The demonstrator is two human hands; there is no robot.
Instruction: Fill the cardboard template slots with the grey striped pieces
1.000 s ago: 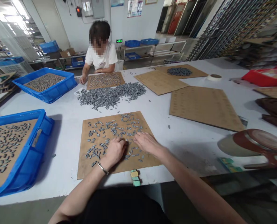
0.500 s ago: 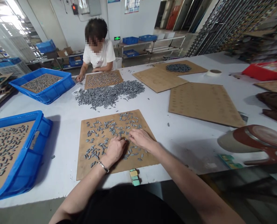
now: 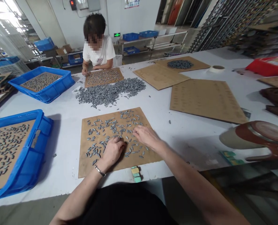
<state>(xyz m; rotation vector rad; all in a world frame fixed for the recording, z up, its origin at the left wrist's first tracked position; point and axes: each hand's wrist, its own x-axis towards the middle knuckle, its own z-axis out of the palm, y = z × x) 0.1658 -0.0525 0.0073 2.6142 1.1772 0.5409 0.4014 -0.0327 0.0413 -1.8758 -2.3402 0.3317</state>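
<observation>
In front of me lies a brown board [image 3: 87, 168], strewn with small grey leaf-shaped pieces [image 3: 97, 151]. My left hand [image 3: 113, 151] rests on the board's middle with its fingers curled down. Whatever its fingertips hold, if anything, is hidden. To its right, my right hand [image 3: 146, 137] bends over the board with thumb and fingers drawn together; the tips are too small to show what is between them. Loose pieces surround both hands. Beyond the board spreads a large pile of the same grey pieces [image 3: 101, 94].
Blue crates [image 3: 41, 147] with filled boards stand on the left. A co-worker [image 3: 98, 51] bends over another board [image 3: 88, 82] across the table. At right are bare boards [image 3: 204, 98], a tape roll [image 3: 217, 68] and a lidded mug [image 3: 237, 137]. Green-yellow blocks [image 3: 136, 174] sit near the front edge.
My right hand has shifted slightly right, widening the gap between my hands. My left hand stays near the same spot. The co-worker's hand has moved from the table to the board's edge.
</observation>
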